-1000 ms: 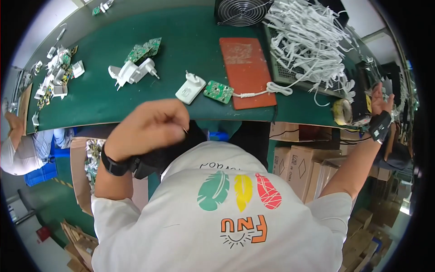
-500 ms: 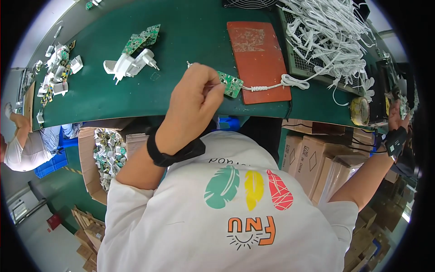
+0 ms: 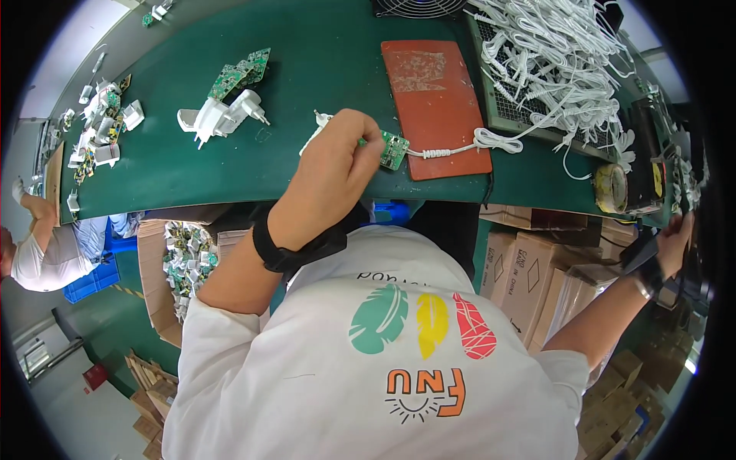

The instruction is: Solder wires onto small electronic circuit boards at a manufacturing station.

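Change since a second ago: our left hand [image 3: 337, 165] was drawn back near the chest; it has now come forward over the near edge of the green surface [image 3: 307, 46] and sits on the small green circuit board [image 3: 394, 149].
Left grip: fingers curled narrow, pinching at the board's left end; a white plug housing [image 3: 314, 136] peeks out just behind the knuckles.
Board position: at the surface's front edge, just beside the lower left corner of the red mat [image 3: 434, 100], with a white cable [image 3: 460, 147] running from it across the mat's lower edge.
Reading of the change: we judge the board is now in hand and being handled together with the housing.
Right hand [image 3: 675, 241]: far out at the right rim, below the surface edge by dark equipment; it has barely moved. We cannot tell whether its grip is closed on anything.
Around, left: a loose white plug housing [image 3: 222, 115] with more circuit boards [image 3: 244, 70] behind it; small parts [image 3: 96, 130] at the far left.
Around, right: a heap of white cables [image 3: 560, 61] on a metal grille; a tape roll [image 3: 611, 186] at the edge.
In the way: nothing lies between left hand and board; the cable crosses the mat close by.
Below: a cardboard box of parts [image 3: 184, 261]; another person's sleeve [image 3: 42, 261] far left.
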The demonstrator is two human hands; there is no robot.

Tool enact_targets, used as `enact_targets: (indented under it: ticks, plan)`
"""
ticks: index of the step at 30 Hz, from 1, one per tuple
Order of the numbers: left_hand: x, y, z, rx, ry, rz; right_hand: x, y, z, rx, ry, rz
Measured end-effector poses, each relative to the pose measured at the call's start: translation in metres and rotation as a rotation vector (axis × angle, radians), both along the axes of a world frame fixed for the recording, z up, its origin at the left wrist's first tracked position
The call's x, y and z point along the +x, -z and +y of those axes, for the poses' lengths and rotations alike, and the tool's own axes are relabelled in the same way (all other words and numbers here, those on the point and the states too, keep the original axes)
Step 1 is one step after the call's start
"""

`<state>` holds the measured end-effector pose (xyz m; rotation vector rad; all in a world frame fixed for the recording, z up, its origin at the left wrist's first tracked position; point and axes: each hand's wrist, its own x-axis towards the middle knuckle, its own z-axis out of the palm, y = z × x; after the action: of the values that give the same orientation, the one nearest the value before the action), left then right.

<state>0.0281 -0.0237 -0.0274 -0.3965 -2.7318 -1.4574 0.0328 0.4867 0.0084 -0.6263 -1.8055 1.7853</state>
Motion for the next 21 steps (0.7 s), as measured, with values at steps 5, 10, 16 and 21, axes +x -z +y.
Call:
enact_targets:
  ticks: [5,10,16,21]
  plan:
    - [-0.012,-0.010,0.008,-0.138,0.249,0.109,0.037,-0.012,-0.133,0.479,0.100,0.335]
    - [-0.010,-0.004,0.010,-0.331,0.315,0.108,0.041,0.031,-0.257,0.383,-0.524,0.268]
    - [-0.014,0.011,0.009,-0.324,0.332,0.200,0.004,0.065,-0.309,0.972,-0.611,0.391]
    - [-0.014,0.006,0.006,-0.272,0.350,0.165,0.006,0.069,-0.313,0.809,-0.687,0.343]
